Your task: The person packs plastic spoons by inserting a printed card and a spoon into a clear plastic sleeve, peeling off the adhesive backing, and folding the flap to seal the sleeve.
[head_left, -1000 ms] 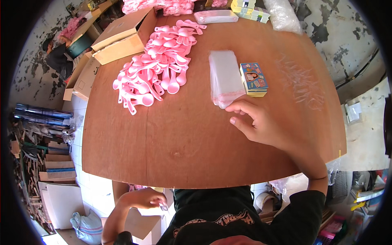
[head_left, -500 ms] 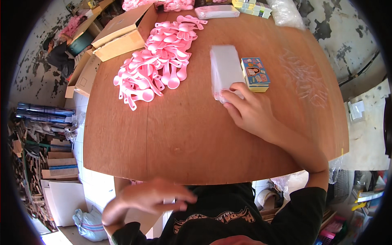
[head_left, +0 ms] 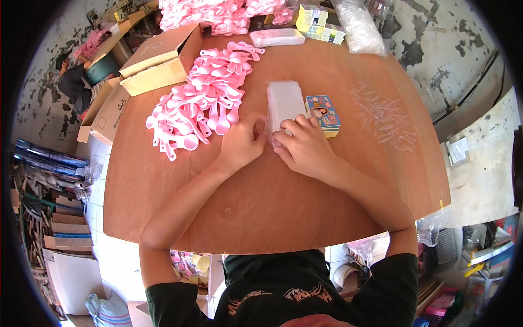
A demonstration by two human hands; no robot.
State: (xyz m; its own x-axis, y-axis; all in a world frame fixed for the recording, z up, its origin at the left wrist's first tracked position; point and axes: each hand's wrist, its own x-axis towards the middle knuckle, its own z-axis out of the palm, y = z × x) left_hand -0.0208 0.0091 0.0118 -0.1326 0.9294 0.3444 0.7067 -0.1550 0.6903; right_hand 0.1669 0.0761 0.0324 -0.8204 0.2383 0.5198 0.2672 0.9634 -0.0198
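A flat stack of clear plastic bags (head_left: pixel 285 98) lies on the brown table in front of me. My right hand (head_left: pixel 305 143) has its fingers bent down over the stack's near end, gripping it there. At the stack's left edge, my left hand (head_left: pixel 245 139) is curled, thumb and fingers close together; whatever may be in them is hidden. Touching or nearly touching the stack on the right is a small pile of blue and yellow printed cards (head_left: pixel 325 113). To the left spreads a heap of pink plastic measuring spoons (head_left: pixel 201 98).
A cardboard box (head_left: pixel 158 60) stands behind the spoons. Along the far edge are pink bundles (head_left: pixel 207 16), a clear-wrapped pack (head_left: pixel 278 37), yellow-green card stacks (head_left: pixel 320 26) and a white plastic roll (head_left: pixel 359 27). Thin clear strips (head_left: pixel 384 117) lie at right. Another person (head_left: pixel 73 82) sits far left.
My left hand has come up from below the table edge to the bag stack's left side. My right hand stays at the stack's near end. The whole view has shifted slightly.
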